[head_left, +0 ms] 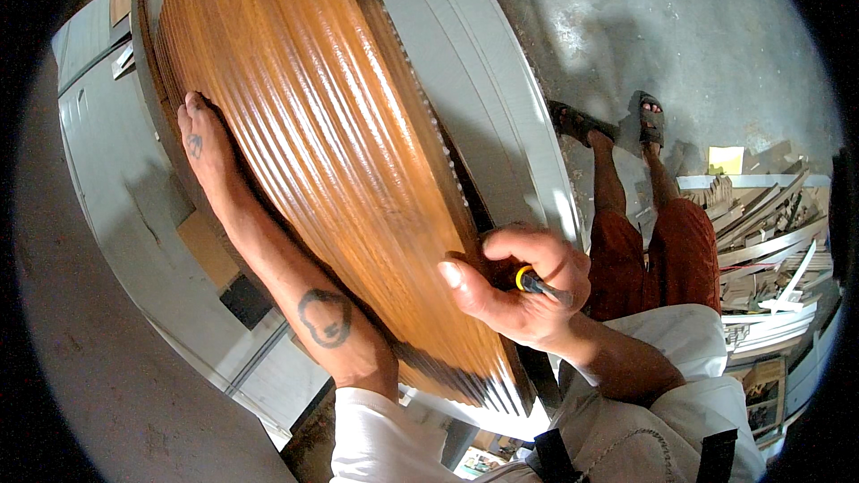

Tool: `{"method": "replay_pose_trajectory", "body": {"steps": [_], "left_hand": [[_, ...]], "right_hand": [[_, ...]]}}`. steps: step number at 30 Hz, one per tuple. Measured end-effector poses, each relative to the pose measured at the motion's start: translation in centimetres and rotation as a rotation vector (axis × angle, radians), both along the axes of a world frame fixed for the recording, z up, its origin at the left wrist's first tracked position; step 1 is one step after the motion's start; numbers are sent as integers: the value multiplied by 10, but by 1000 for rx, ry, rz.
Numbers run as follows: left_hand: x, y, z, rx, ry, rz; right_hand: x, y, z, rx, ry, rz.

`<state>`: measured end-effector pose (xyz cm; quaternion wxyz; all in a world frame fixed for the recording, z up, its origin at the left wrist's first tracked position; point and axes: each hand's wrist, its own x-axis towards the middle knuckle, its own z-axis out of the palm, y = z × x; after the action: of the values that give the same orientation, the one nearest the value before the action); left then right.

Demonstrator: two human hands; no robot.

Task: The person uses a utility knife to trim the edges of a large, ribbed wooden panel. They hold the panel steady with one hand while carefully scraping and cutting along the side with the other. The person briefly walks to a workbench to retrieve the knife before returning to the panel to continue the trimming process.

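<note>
Head view: a long ribbed, glossy orange-brown wood panel is laid lengthwise along a white bench. The left hand is pressed flat, fingers together, against the panel's far left edge. A yellow-and-black-handled tool is gripped in the closed right hand at the panel's near right edge.

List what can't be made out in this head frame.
- Tool in the right hand: only a yellow and dark handle shows; the fingers hide its working end.
- Left hand: fingertips go behind the ribbed brown panel, so the grip is unseen.
- Panel's top end: cut off by the upper edge.
- Scrap wood pile: pieces too small and bent by the fisheye rim to tell apart.
</note>
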<state>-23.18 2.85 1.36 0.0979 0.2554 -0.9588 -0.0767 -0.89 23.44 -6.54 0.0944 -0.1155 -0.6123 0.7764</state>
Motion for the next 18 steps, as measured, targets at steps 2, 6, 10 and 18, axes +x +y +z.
{"method": "replay_pose_trajectory", "body": {"steps": [2, 6, 10, 18], "left_hand": [[-2, 6, 2, 24, -7, 41], [-7, 14, 1, 41, -37, 92], [-2, -51, -9, 149, 48, -134], [2, -53, -13, 168, 93, -190]], "right_hand": [[1, -3, 0, -13, -24, -21], [0, -4, 4, -79, -48, -5], [1, 1, -3, 59, 88, 23], [-9, 19, -11, 22, -11, 111]]}}
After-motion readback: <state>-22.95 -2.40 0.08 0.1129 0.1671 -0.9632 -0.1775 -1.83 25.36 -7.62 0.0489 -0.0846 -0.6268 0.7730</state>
